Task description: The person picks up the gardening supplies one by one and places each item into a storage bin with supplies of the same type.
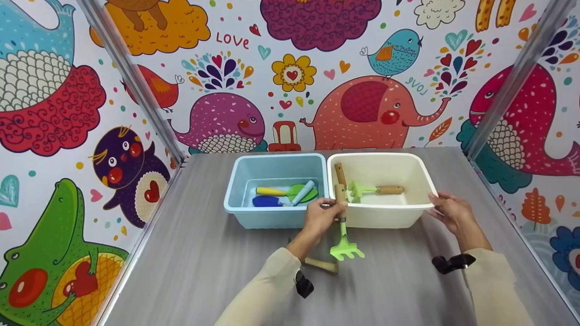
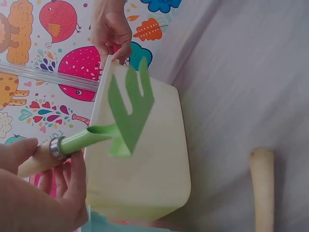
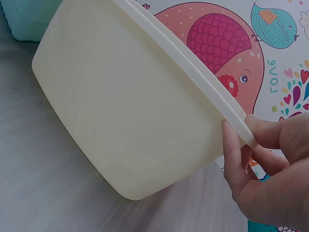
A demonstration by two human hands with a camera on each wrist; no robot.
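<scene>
My left hand [image 1: 319, 218] grips a small green hand rake [image 1: 346, 249] by its wooden handle. The rake hangs tines down before the front wall of a cream bin [image 1: 380, 216], its handle end reaching above the rim. At that bin's right front corner, my right hand [image 1: 454, 213] pinches the rim between thumb and fingers. Inside the bin lie another green rake [image 1: 369, 189] with a wooden handle and a second wooden handle [image 1: 340, 174], whose head is hidden. Below my left wrist, a wooden handle [image 1: 322, 265] lies on the table, its other end covered by the arm.
A light blue bin [image 1: 267, 218] stands against the cream bin's left side. It holds a blue shovel [image 1: 266, 201], a yellow handle [image 1: 271, 191], a green tool head [image 1: 310, 194] and a light blue handle [image 1: 302, 192]. Patterned walls enclose the grey table [image 1: 190, 253].
</scene>
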